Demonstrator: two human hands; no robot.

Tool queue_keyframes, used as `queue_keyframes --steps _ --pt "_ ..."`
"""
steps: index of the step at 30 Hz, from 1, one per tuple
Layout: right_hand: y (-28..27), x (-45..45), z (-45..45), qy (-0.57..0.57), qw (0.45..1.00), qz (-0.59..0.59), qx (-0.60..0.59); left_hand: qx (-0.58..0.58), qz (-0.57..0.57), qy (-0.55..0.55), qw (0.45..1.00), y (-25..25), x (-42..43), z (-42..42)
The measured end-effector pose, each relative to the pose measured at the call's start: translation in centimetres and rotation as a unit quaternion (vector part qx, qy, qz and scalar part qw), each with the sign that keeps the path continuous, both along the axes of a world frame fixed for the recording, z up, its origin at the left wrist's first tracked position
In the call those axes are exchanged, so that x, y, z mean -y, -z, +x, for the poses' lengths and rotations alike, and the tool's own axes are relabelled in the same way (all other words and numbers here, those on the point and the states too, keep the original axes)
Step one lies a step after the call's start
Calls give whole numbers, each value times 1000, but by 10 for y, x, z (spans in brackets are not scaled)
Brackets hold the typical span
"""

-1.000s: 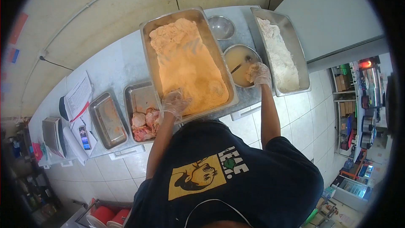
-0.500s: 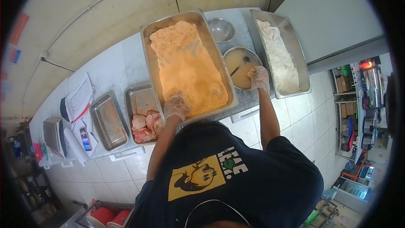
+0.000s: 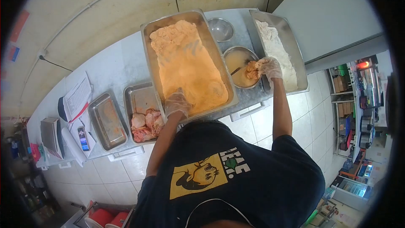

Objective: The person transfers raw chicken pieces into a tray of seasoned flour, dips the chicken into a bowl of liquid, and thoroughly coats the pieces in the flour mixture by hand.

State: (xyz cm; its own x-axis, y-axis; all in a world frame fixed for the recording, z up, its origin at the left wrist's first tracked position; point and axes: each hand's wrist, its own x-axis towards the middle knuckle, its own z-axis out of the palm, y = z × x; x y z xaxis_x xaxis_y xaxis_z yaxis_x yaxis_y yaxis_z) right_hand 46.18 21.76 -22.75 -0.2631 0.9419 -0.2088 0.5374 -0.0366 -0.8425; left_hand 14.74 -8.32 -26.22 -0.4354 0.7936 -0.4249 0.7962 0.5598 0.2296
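Observation:
In a clear plastic glove, my right hand [image 3: 271, 67] is closed on a wet, orange-coated chicken piece [image 3: 253, 71]. It holds the piece at the right rim of a metal bowl [image 3: 232, 55] of cloudy pale liquid, where a dark-handled utensil [image 3: 236, 70] also rests. My left hand [image 3: 177, 102], gloved as well, is at the near left corner of a big metal tray [image 3: 147, 38] of orange seasoned flour [image 3: 190, 74]. Its fingers look loosely spread over the flour, partly blurred, with nothing visible in them.
Raw chicken pieces [image 3: 145, 123] lie in a small metal tray left of the big one. Further left are a stained tray [image 3: 108, 122], a phone [image 3: 83, 138], papers [image 3: 78, 97] and a scale [image 3: 51, 137]. A deep pan of white flour [image 3: 280, 55] stands right; a small bowl [image 3: 221, 29] sits behind.
My right hand has lifted the chicken piece up out of the liquid and shifted right towards the white flour pan. My left hand has hardly moved.

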Motion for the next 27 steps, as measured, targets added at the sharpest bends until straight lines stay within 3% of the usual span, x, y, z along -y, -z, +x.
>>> queue_keyframes --steps 2,4,9,14,16,19,21,24,25,27 --pt "-13 8 -4 -1 996 -23 -89 8 5 5 1000 -1 0 0" --pt "-9 4 -4 4 994 -41 -100 -64 55 54 995 3 0 3" --pt "-8 -2 -5 8 990 -93 -106 16 73 27 997 91 -11 -21" --pt "-6 -8 4 -19 986 -123 -113 -38 105 53 992 63 -6 -22" --pt "2 -13 4 -20 986 -128 -109 75 32 11 997 42 -4 -27" --pt "5 -20 8 -31 980 -142 -132 40 41 40 998 115 -14 -40" --pt "5 -23 9 -41 975 -150 -161 28 63 47 996 126 -13 -42" --pt "20 -36 21 -56 983 -117 -129 17 87 48 995 98 -4 -36" --pt "43 -51 34 -123 991 19 -54 20 84 42 995 81 -2 -32" --pt "46 -48 30 -189 970 151 16 23 57 41 997 54 -3 -22"
